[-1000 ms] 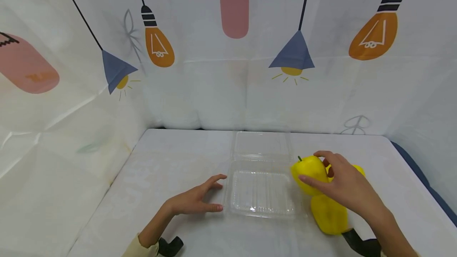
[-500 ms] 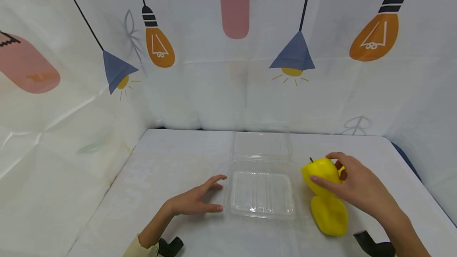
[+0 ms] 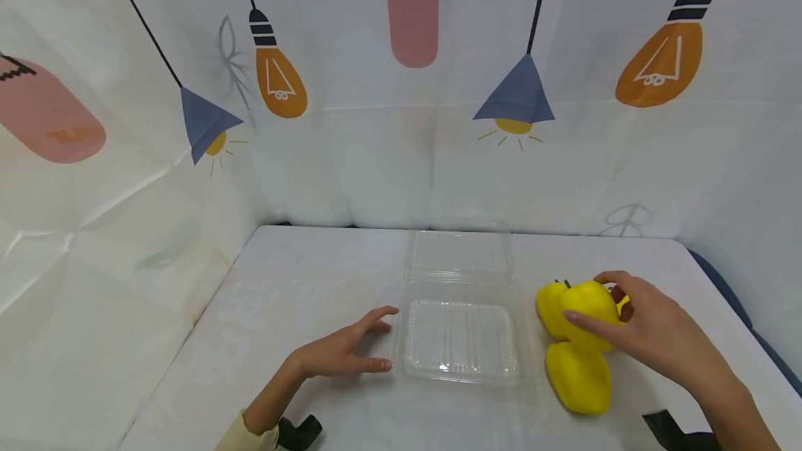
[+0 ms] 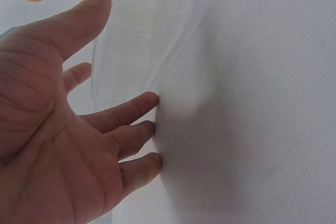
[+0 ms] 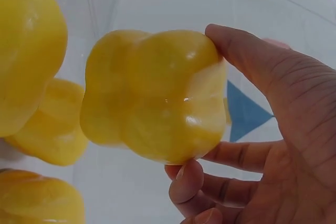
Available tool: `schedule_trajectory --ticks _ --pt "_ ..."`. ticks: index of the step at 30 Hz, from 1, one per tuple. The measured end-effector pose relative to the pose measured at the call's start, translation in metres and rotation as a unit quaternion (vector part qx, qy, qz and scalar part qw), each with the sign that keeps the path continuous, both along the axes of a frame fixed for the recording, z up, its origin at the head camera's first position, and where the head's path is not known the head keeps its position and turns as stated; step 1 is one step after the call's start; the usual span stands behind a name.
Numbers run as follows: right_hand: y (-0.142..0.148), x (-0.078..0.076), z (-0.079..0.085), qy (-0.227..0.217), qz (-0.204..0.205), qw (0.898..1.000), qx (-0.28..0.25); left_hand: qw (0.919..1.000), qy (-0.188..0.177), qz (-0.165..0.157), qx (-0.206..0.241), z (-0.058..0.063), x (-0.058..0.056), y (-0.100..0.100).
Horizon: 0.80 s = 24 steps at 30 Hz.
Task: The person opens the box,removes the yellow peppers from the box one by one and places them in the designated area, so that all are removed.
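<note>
My right hand (image 3: 658, 329) pinches a yellow bell pepper (image 3: 590, 313) between thumb and fingers, right of the container. In the right wrist view its lobed bottom end (image 5: 155, 95) faces the camera. Another yellow pepper (image 3: 548, 309) with a green stem sits just left of it, partly covered. A front pepper (image 3: 579, 379) lies nearer me, and a sliver of yellow (image 3: 623, 301) shows behind my fingers. Beside the left edge of the clear plastic clamshell container (image 3: 460, 376), my left hand (image 3: 341, 351) rests with fingers spread, holding nothing; its thumb overlaps the container's rim in the left wrist view.
The container lies on the white table (image 3: 301, 277) with its lid (image 3: 460, 252) folded back away from me. A white curtain (image 3: 376, 159) printed with lamps rises behind the table and along its left side. Black wrist straps (image 3: 299, 432) sit below the hands.
My right hand has moved right with the pepper, away from the container. The pepper to its left now shows from behind it. My left hand and the container have stayed put.
</note>
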State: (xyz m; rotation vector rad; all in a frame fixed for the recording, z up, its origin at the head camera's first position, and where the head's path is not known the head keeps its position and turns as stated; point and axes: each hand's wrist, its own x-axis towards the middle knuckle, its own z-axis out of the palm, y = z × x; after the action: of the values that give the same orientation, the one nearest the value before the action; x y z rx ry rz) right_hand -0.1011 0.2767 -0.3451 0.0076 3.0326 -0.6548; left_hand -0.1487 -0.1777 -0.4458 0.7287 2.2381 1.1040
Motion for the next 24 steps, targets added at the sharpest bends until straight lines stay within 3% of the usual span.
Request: schedule_trajectory --ticks 24 --pt "0.031 0.004 -0.009 -0.043 -0.003 0.999 0.019 1.0 -0.006 0.0 0.002 -0.002 -0.001 0.0"
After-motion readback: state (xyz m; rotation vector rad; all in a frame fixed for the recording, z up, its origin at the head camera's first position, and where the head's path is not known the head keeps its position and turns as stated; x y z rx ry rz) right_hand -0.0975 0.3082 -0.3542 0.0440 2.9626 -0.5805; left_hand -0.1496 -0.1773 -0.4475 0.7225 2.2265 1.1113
